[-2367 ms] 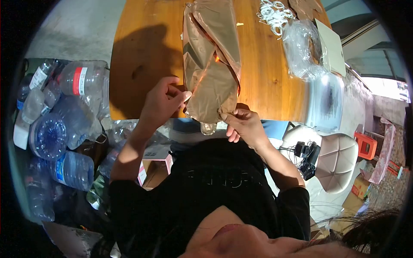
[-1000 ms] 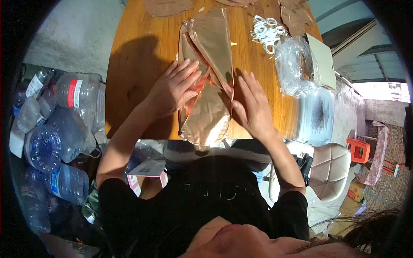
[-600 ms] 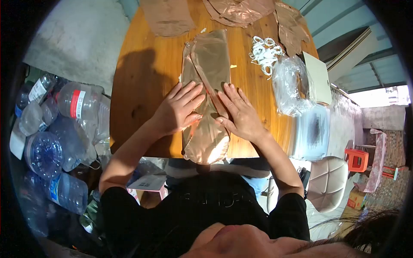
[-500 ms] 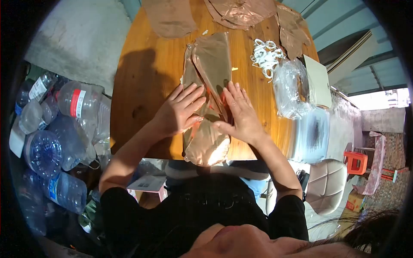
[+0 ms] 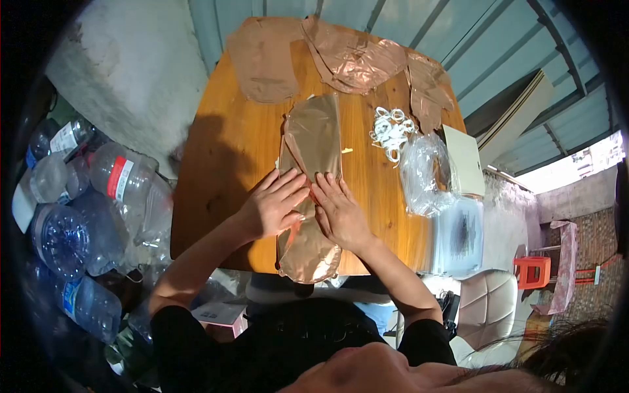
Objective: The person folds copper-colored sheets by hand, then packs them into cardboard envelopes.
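Head view: a person sits at the near edge of a wooden table [image 5: 216,164], with both hands on a flat copper-coloured foil [image 5: 314,131].
Foil place: middle of the table, flat on the wood, partly folded over itself along its length.
Long axis: runs from the person's edge to the far side, leaning a little to the right as it goes away.
Ends: the rounded end points at the person and reaches the near table edge, seeming to lap just over it; the squarer end points away and stops short of the far pieces.
Left hand [image 5: 272,208]: flat and palm down, fingers slightly fanned, pressing the foil's left edge and partly on bare wood.
Right hand [image 5: 337,213]: flat and palm down, fingers close together, pressing the foil's right half; fingertips point away.
Hands together: side by side at the foil's middle, index fingers almost touching.
Open room left: a broad bare strip of wood in shadow, out to the left table edge.
Open room right: a narrow bare strip, then white loops [image 5: 390,130], a clear bag [image 5: 424,173], a card [image 5: 464,160] and clear sleeves [image 5: 458,232] along the right edge.
Far edge: three more foil pieces [image 5: 262,59] lie flat there, apart from the foil.
Beside the table: bottles [image 5: 98,196] heaped on the left, a chair [image 5: 485,308] on the right.
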Demonstrator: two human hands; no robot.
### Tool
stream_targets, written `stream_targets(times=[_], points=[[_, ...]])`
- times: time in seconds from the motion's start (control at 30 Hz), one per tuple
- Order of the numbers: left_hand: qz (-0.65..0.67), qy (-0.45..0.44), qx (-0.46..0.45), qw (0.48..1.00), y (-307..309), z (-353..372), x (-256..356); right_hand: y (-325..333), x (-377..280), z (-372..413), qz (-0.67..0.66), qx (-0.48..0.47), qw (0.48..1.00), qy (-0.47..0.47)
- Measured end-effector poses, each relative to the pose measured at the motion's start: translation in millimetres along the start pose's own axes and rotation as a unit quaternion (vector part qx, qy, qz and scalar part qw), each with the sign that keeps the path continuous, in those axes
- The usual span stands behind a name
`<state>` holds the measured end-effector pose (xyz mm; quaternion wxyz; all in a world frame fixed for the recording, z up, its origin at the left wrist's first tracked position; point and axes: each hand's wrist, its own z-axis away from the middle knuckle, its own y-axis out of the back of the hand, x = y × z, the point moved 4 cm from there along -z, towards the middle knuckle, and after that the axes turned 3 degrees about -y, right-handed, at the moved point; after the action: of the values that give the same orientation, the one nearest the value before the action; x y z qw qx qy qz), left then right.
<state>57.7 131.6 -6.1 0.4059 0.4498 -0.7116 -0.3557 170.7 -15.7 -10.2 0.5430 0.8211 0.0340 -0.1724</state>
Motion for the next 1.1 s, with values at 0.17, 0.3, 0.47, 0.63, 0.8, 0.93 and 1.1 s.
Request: stream_targets(times=[0.17,0.3,0.47,0.63,0.8,0.93,1.1], points=[[-0.017,0.026,0.067,0.997,8.1,-29.8,-14.5,-0.1,-1.0,-1.2,-0.007,-0.01,1.0,-0.004],[-0.057,-0.002,0.037,0.998,-10.3,-60.1,-28.5,4.8,-2.3,-2.0,-0.037,-0.055,0.998,-0.009],[-0.064,0.065,0.002,0.996,-27.0,-62.6,-48.3,22.0,32.6,-7.1,-0.089,-0.007,0.996,-0.023],[-0.062,0.069,0.029,0.995,-27.5,-62.5,-50.3,15.5,50.2,-15.5,0.011,-0.065,0.998,0.013],[-0.056,0.055,0.004,0.997,-31.2,-60.5,-46.5,12.6,52.6,-14.6,0.038,-0.076,0.996,0.023],[-0.061,0.063,-0.006,0.996,-31.6,-61.5,-47.6,21.7,56.2,-27.7,0.03,-0.113,0.991,0.064],[-0.069,0.068,-0.034,0.995,-37.4,-59.2,-49.7,31.8,82.0,-61.8,-0.218,-0.044,0.973,-0.059]])
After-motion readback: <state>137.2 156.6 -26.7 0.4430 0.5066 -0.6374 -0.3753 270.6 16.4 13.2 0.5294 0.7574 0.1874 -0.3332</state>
